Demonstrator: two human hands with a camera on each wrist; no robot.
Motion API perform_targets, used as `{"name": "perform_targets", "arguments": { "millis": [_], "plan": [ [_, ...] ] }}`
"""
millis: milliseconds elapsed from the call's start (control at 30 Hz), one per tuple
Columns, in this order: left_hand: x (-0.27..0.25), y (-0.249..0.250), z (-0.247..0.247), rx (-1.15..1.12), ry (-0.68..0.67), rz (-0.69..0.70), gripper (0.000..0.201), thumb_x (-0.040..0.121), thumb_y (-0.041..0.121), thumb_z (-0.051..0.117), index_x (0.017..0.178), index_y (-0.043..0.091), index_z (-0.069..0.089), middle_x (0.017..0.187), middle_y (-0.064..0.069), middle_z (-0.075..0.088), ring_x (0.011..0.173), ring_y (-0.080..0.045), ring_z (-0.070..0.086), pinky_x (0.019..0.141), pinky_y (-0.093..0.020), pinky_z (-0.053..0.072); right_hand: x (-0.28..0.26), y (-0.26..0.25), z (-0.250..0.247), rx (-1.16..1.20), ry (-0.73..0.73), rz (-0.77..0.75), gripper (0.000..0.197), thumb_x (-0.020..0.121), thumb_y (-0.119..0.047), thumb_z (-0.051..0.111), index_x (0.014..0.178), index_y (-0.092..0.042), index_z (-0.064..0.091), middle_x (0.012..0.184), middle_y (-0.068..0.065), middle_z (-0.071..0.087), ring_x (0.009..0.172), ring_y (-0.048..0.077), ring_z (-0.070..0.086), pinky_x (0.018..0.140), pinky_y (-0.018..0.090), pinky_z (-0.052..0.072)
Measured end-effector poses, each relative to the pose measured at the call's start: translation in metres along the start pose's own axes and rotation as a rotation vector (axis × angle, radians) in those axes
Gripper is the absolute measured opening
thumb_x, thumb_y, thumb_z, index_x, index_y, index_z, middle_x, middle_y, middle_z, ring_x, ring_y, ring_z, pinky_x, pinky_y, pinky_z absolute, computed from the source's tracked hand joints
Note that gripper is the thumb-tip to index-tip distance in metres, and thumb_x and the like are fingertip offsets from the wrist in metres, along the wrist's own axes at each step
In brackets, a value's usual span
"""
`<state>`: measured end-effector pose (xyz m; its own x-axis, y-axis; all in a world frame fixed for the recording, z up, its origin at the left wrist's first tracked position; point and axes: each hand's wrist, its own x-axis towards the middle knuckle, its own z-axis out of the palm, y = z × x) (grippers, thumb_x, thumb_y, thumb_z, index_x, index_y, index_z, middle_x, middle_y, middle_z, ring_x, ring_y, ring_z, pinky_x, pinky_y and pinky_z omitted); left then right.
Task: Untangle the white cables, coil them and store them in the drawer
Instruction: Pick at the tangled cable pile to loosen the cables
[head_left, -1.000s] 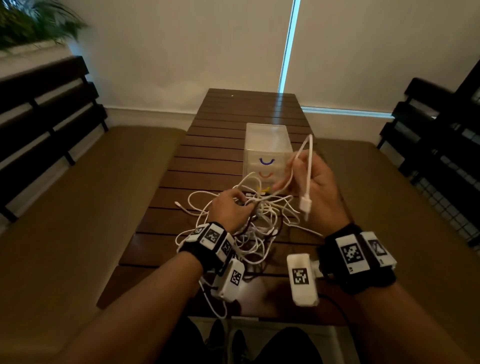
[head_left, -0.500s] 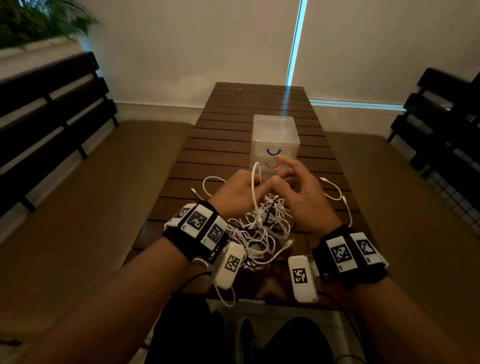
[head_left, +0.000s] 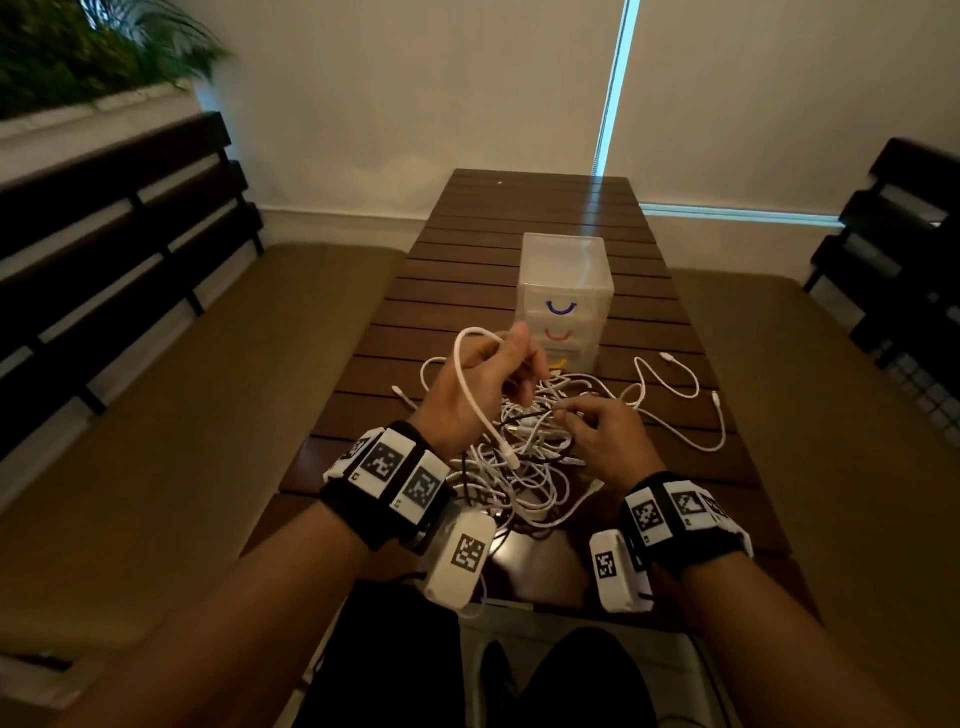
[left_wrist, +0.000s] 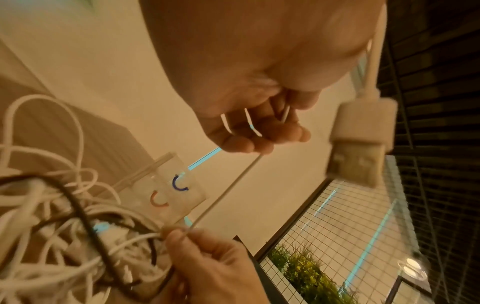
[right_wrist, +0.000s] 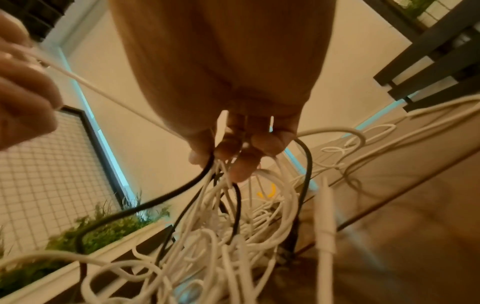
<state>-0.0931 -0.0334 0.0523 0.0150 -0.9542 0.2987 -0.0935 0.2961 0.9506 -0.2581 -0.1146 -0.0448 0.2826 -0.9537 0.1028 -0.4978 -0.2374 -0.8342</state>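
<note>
A tangle of white cables (head_left: 519, 467) with a black cable through it lies on the near part of the wooden table (head_left: 467, 270). My left hand (head_left: 522, 364) is raised over the tangle and pinches one white cable (head_left: 460, 364), which loops over the hand. Its USB plug (left_wrist: 363, 144) hangs free. The same cable runs taut down to my right hand (head_left: 569, 415), which pinches it at the top of the tangle (right_wrist: 221, 236) together with neighbouring strands. Behind the hands stands the clear three-drawer unit (head_left: 566, 280), all its drawers closed.
A separate white cable (head_left: 675, 395) lies loose on the table, right of the tangle. Cushioned benches (head_left: 182, 415) with dark slatted backs flank the table on both sides. A planter (head_left: 78, 57) sits at the upper left.
A second ago my right hand held the cable with the plug up. It has passed to my left hand, which has lifted with it. My right hand has dropped onto the tangle.
</note>
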Motion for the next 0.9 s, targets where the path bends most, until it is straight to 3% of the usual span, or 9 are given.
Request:
{"name": "perform_targets", "arguments": {
  "millis": [133, 233, 300, 433, 567, 667, 733, 833, 900],
  "plan": [
    [0.007, -0.021, 0.004, -0.110, 0.172, -0.198, 0.036, 0.100, 0.022, 0.045, 0.078, 0.004, 0.067, 0.053, 0.002, 0.061, 0.049, -0.007, 0.056, 0.051, -0.018, 0.043, -0.002, -0.004, -0.004, 0.089, 0.038, -0.067, 0.019, 0.088, -0.012, 0.068, 0.104, -0.018, 0.075, 0.090, -0.002, 0.058, 0.089, 0.018, 0.061, 0.088, 0.036, 0.052],
    [0.017, -0.045, 0.005, 0.032, 0.099, -0.234, 0.026, 0.093, 0.010, 0.051, 0.084, 0.019, 0.074, 0.073, -0.014, 0.063, 0.062, -0.021, 0.056, 0.058, -0.029, 0.043, -0.007, -0.015, -0.003, 0.227, 0.078, -0.151, 0.023, 0.085, -0.006, 0.071, 0.097, -0.025, 0.075, 0.091, 0.001, 0.063, 0.087, 0.017, 0.065, 0.082, 0.029, 0.054],
    [0.020, -0.057, 0.010, 0.132, -0.022, -0.273, 0.027, 0.090, 0.002, 0.052, 0.090, 0.020, 0.072, 0.079, -0.017, 0.065, 0.065, -0.026, 0.056, 0.061, -0.033, 0.045, -0.006, -0.018, -0.003, 0.339, 0.126, -0.149, 0.023, 0.082, -0.005, 0.073, 0.088, -0.027, 0.076, 0.089, 0.005, 0.070, 0.084, 0.019, 0.070, 0.079, 0.036, 0.058],
    [0.017, -0.075, 0.022, 0.260, -0.048, -0.198, 0.026, 0.084, 0.007, 0.067, 0.108, 0.016, 0.073, 0.094, -0.006, 0.075, 0.089, -0.018, 0.070, 0.082, -0.033, 0.056, -0.006, -0.023, -0.010, 0.439, 0.112, -0.076, 0.017, 0.081, 0.001, 0.071, 0.082, -0.015, 0.074, 0.081, 0.007, 0.074, 0.078, 0.020, 0.072, 0.074, 0.034, 0.059],
    [0.015, -0.085, 0.024, 0.292, -0.004, -0.108, 0.016, 0.080, 0.023, 0.072, 0.095, 0.025, 0.076, 0.085, 0.001, 0.076, 0.081, -0.013, 0.071, 0.076, -0.037, 0.058, -0.002, -0.027, -0.018, 0.455, 0.056, -0.109, 0.024, 0.078, 0.004, 0.072, 0.085, -0.018, 0.067, 0.080, 0.000, 0.067, 0.074, 0.006, 0.066, 0.070, 0.020, 0.054],
    [0.024, -0.090, 0.019, 0.354, 0.055, -0.126, 0.011, 0.083, 0.024, 0.068, 0.090, 0.025, 0.078, 0.080, 0.006, 0.075, 0.077, -0.009, 0.070, 0.073, -0.036, 0.057, 0.006, -0.014, -0.020, 0.389, 0.054, -0.073, 0.030, 0.086, 0.001, 0.065, 0.089, -0.028, 0.070, 0.078, -0.003, 0.061, 0.073, 0.010, 0.062, 0.073, 0.029, 0.054],
    [0.030, -0.090, 0.011, 0.280, 0.132, -0.182, 0.011, 0.085, 0.026, 0.067, 0.084, 0.024, 0.078, 0.079, 0.002, 0.075, 0.077, -0.015, 0.071, 0.074, -0.039, 0.057, 0.005, -0.003, -0.015, 0.274, 0.074, -0.066, 0.022, 0.089, -0.009, 0.064, 0.095, -0.028, 0.074, 0.086, -0.003, 0.063, 0.082, 0.014, 0.064, 0.082, 0.038, 0.054],
    [0.033, -0.080, 0.004, 0.212, 0.105, -0.204, 0.015, 0.088, 0.025, 0.065, 0.085, 0.018, 0.078, 0.082, -0.004, 0.075, 0.080, -0.022, 0.072, 0.078, -0.045, 0.058, 0.001, 0.006, -0.006, 0.050, 0.059, -0.070, 0.035, 0.081, -0.030, 0.076, 0.115, -0.026, 0.070, 0.092, -0.007, 0.051, 0.087, 0.010, 0.056, 0.082, 0.027, 0.049],
    [0.032, -0.067, 0.004, 0.162, 0.099, -0.176, 0.016, 0.090, 0.020, 0.065, 0.087, 0.011, 0.077, 0.082, -0.009, 0.075, 0.080, -0.026, 0.072, 0.078, -0.046, 0.058, 0.003, 0.005, -0.003, 0.061, 0.121, -0.015, 0.035, 0.075, -0.038, 0.079, 0.107, -0.026, 0.072, 0.094, -0.004, 0.060, 0.087, 0.011, 0.060, 0.078, 0.026, 0.051]
  ]
}}
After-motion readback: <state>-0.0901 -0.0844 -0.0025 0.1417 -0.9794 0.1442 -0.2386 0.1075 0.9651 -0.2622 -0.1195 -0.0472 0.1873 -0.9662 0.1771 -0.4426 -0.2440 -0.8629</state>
